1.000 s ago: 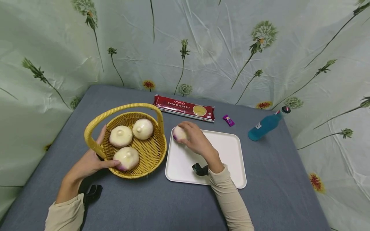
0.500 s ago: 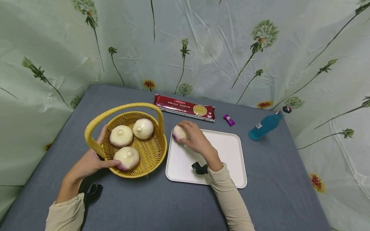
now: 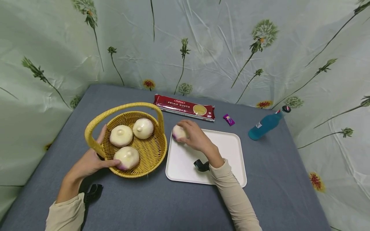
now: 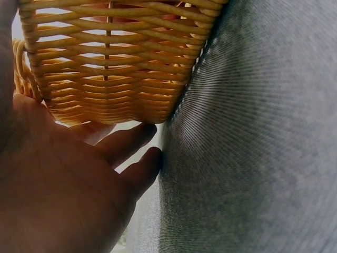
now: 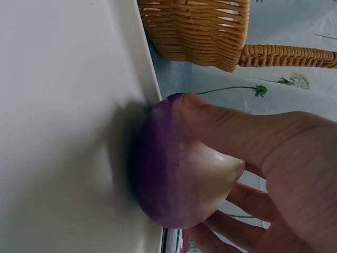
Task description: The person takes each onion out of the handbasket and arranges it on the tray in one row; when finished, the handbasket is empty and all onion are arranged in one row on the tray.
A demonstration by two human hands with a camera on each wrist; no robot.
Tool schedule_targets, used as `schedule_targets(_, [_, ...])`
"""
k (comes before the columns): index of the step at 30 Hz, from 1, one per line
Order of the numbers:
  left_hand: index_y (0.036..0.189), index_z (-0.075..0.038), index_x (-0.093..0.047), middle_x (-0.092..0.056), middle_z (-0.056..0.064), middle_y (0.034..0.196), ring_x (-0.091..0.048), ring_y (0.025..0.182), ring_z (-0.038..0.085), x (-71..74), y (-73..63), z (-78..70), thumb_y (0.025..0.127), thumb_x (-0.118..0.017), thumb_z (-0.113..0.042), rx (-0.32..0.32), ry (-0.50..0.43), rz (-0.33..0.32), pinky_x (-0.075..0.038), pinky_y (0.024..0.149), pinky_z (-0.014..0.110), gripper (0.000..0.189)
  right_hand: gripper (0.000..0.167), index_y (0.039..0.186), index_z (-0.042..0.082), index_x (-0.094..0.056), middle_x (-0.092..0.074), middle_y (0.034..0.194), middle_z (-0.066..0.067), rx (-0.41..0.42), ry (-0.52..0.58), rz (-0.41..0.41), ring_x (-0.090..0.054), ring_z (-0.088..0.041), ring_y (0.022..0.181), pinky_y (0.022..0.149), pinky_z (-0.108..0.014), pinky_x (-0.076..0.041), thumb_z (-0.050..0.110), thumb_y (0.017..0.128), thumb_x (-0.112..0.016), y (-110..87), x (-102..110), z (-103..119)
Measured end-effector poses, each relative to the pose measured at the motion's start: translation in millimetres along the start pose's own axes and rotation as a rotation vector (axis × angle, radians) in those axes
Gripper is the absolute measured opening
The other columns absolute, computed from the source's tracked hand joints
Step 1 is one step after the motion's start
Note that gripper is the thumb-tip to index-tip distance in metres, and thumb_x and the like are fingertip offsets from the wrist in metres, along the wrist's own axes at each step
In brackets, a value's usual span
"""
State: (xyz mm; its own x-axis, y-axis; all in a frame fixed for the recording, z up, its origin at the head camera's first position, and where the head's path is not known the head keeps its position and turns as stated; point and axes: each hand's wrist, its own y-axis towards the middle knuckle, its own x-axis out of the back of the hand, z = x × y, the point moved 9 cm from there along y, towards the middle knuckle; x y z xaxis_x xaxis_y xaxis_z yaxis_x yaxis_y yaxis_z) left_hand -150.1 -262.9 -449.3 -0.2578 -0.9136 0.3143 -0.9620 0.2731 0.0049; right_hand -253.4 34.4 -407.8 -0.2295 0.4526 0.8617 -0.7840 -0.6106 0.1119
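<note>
My right hand (image 3: 196, 138) grips a purple-and-white turnip (image 3: 179, 133) at the far left corner of the white tray (image 3: 185, 173). In the right wrist view, the thumb lies on one side of that turnip (image 5: 184, 168) and the fingers on the other, its purple end close over the tray. My left hand (image 3: 88, 162) holds the yellow wicker basket (image 3: 151, 160) by its left side, thumb over the rim and fingers against the outer weave (image 4: 121, 68). Three more turnips lie inside: one at the front (image 3: 128, 158), one at the left (image 3: 120, 136), one at the back (image 3: 143, 129).
Behind the tray lies a red pasta packet (image 3: 185, 108), with a small purple wrapped sweet (image 3: 229, 120) to its right. A blue bottle with a black cap (image 3: 266, 126) stands right of the tray. A floral curtain (image 3: 208, 48) hangs behind the grey-covered table (image 3: 138, 205).
My right wrist and forearm have shifted slightly to the right, while the fingers stay on the turnip. The left hand and the basket have not moved.
</note>
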Motion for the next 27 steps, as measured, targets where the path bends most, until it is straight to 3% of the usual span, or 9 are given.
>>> schedule_targets(5, [0.156, -0.041, 0.020, 0.003, 0.021, 0.167, -0.011, 0.149, 0.020, -0.8, -0.2, -1.1, 0.081, -0.081, 0.001, 0.009, -0.003, -0.002, -0.021, 0.098, 0.000, 0.132, 0.058, 0.134, 0.001, -0.059, -0.057, 0.138, -0.018, 0.017, -0.007, 0.001, -0.051, -0.036, 0.129, 0.111, -0.047, -0.037, 0.023, 0.085, -0.082, 1.9, -0.1, -0.1])
schedule_targets(8, [0.156, -0.041, 0.020, 0.004, 0.021, 0.167, -0.009, 0.149, 0.027, -0.9, -0.4, -1.4, 0.080, -0.081, 0.001, 0.009, -0.007, -0.002, -0.021, 0.098, 0.000, 0.133, 0.058, 0.134, 0.002, -0.059, -0.057, 0.138, -0.017, 0.017, -0.008, 0.007, -0.050, -0.035, 0.129, 0.111, -0.047, -0.037, 0.024, 0.085, -0.082, 3.4, -0.9, -0.4])
schedule_targets(17, [0.156, -0.041, 0.020, 0.004, 0.021, 0.167, -0.008, 0.149, 0.034, 0.0, 0.4, 0.9, 0.080, -0.081, 0.001, 0.005, -0.014, -0.005, -0.020, 0.098, 0.000, 0.133, 0.059, 0.134, 0.004, -0.060, -0.056, 0.139, -0.016, 0.012, -0.005, 0.011, -0.050, -0.034, 0.129, 0.110, -0.047, -0.038, 0.026, 0.084, -0.083, 5.5, -2.2, -0.9])
schedule_targets(27, [0.156, -0.042, 0.020, 0.003, 0.020, 0.167, -0.010, 0.149, 0.032, 0.2, 0.2, -0.1, 0.081, -0.080, 0.000, 0.005, -0.015, -0.003, -0.021, 0.097, 0.000, 0.131, 0.061, 0.135, 0.003, -0.059, -0.056, 0.139, -0.016, 0.014, -0.022, 0.020, -0.050, -0.034, 0.129, 0.111, -0.046, -0.037, 0.027, 0.084, -0.082, 4.0, -0.2, 0.2])
